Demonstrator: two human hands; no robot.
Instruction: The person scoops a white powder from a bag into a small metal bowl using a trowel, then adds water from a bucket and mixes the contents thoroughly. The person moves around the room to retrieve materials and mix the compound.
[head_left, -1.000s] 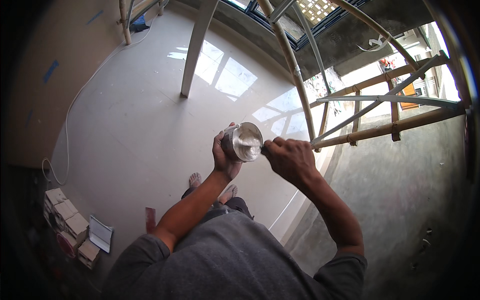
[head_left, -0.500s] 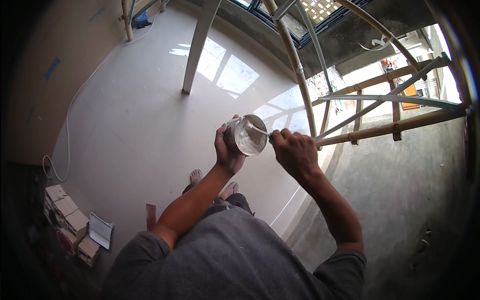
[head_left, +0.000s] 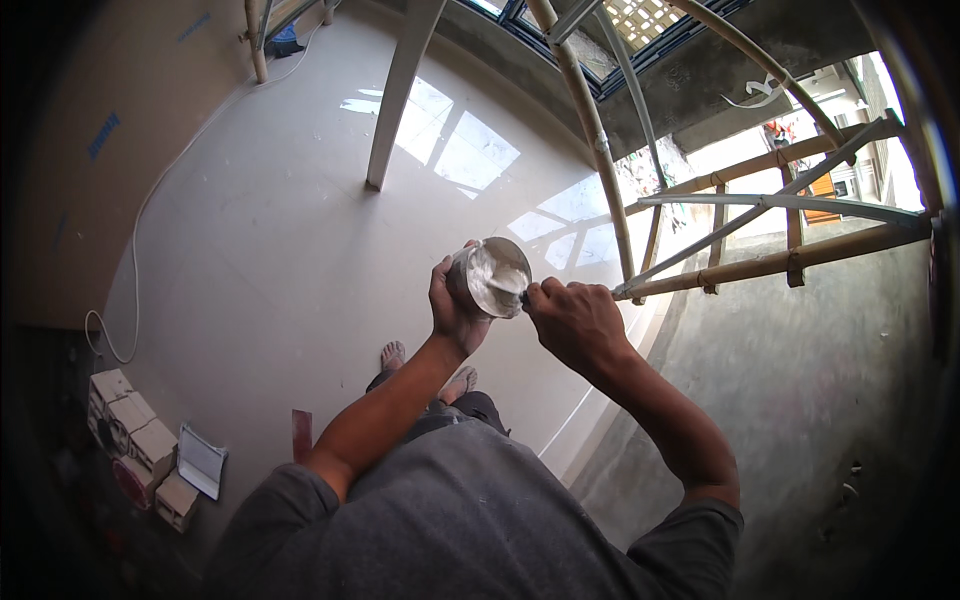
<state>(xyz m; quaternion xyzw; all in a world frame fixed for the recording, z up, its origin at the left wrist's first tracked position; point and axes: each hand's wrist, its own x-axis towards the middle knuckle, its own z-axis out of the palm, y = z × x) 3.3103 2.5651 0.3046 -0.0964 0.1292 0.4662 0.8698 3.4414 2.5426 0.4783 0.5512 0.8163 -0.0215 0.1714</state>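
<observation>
My left hand (head_left: 456,312) is wrapped round a round metal can (head_left: 515,260), its mouth tipped toward me and to the right. Thick white paste (head_left: 487,268) coats the inside. My right hand (head_left: 577,322) is closed on the handle of a slim tool (head_left: 511,290), whose front end reaches over the rim into the paste. The paste hides its tip, so I cannot tell its exact kind. Both hands are in front of my body, above the glossy floor.
Bamboo and metal scaffold poles (head_left: 770,264) stand at the right, before a grey concrete surface (head_left: 770,400). An upright post (head_left: 405,100) rises ahead. Pale blocks (head_left: 140,425) lie at lower left beside a white tray-like piece (head_left: 202,462). A white cable (head_left: 136,270) runs along the left.
My right hand has moved left and slightly down, closer to the can, pushing the tool lower inside it. The can has shifted only slightly.
</observation>
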